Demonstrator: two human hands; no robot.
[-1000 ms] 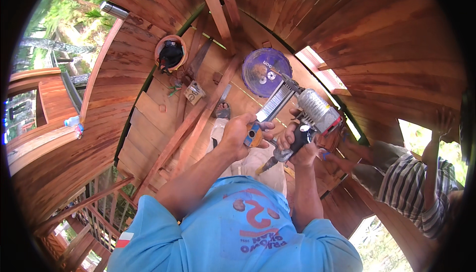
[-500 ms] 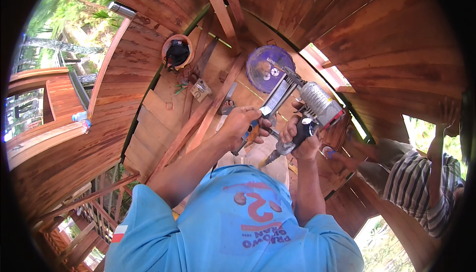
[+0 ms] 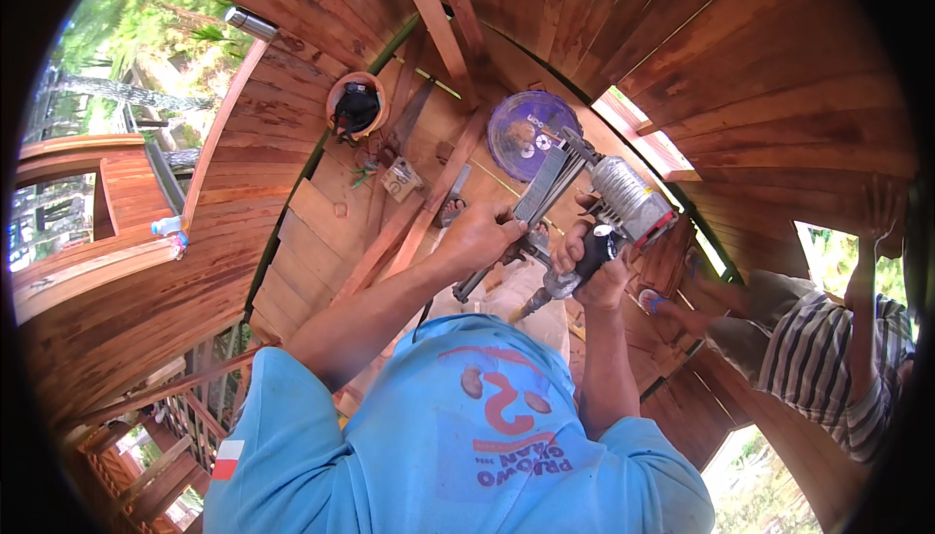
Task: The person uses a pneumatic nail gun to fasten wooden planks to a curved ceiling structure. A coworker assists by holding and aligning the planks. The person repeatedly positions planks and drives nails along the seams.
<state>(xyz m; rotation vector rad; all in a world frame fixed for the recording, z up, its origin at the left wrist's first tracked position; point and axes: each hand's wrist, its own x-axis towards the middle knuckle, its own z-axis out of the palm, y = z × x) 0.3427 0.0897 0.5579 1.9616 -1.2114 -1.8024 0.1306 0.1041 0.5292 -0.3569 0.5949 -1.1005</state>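
Hands meet on a pneumatic nail gun [image 3: 614, 205] at centre, above a wooden plank floor [image 3: 321, 232]. Since a second ago both have drawn slightly closer together, so the tool sits steadier. Left hand [image 3: 479, 235] is closed around the gun's long metal magazine [image 3: 542, 183]. Right hand [image 3: 587, 259], just beside it, is wrapped around the black handle under the silver cylinder. Behind the tool lies a purple disc [image 3: 531, 131]. Far right, another person in a striped shirt [image 3: 816, 359] presses against the timber wall.
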